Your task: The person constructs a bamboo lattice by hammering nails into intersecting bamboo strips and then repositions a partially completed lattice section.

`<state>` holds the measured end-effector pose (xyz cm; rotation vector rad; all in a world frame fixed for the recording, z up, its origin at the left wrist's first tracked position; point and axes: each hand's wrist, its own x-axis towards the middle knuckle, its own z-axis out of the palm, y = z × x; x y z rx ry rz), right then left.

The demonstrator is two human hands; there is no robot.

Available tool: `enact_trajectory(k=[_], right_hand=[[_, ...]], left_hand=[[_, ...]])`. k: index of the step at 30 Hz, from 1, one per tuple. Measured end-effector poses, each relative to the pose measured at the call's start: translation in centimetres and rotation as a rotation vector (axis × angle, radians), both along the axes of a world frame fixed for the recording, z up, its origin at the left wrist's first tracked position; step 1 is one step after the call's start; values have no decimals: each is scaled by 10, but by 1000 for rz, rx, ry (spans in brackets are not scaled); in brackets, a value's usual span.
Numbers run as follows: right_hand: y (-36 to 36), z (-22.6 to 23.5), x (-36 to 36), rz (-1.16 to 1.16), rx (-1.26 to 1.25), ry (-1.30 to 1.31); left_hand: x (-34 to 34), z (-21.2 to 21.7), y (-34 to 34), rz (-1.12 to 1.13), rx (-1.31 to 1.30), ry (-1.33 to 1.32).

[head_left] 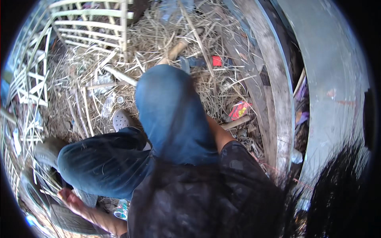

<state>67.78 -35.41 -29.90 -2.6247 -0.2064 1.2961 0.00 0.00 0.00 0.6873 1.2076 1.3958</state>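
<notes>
We are sitting with our blue jeans [103, 166] filling the middle of the view, and our left hand [71, 199] is hanging low on the left, beside a black tire [75, 218]. A thin pale strip [48, 193] is lying just at its fingertips; the hand is blurring, so we cannot tell whether the fingers are gripping the strip or only touching it. Our right forearm [223, 133] is passing behind the raised knee [164, 81], which is hiding the right hand, so we cannot tell its state. A clear plastic cup [121, 210] is lying near the left forearm [101, 220]. Beyond our pale clog [121, 120], a lattice [91, 27] of pale strips is standing at the upper left, and dry shavings [152, 29] are covering the ground. A red packet [239, 111] is lying right of the knee, near a long plank [279, 85].
</notes>
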Motion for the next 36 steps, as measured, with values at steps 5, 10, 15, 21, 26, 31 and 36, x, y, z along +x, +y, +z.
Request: enact_trajectory(k=[5, 10, 15, 21, 26, 31, 36], right_hand=[[92, 114, -24, -75, 280, -239], [104, 176, 33, -240, 877, -355], [179, 385, -1, -178, 1323, -452], [229, 464, -80, 596, 1262, 270], [242, 442, -101, 465, 1328, 317], [252, 438, -105, 545, 1286, 368], [264, 440, -115, 595, 1211, 383]], left_hand=[[54, 115, 24, 29, 254, 409], [182, 152, -2, -68, 413, 566], [339, 171, -42, -451, 503, 461], [408, 139, -61, -896, 68, -32], [408, 122, -55, -855, 50, -151], [395, 124, -44, -881, 35, -46], [372, 135, -19, -1004, 57, 152]])
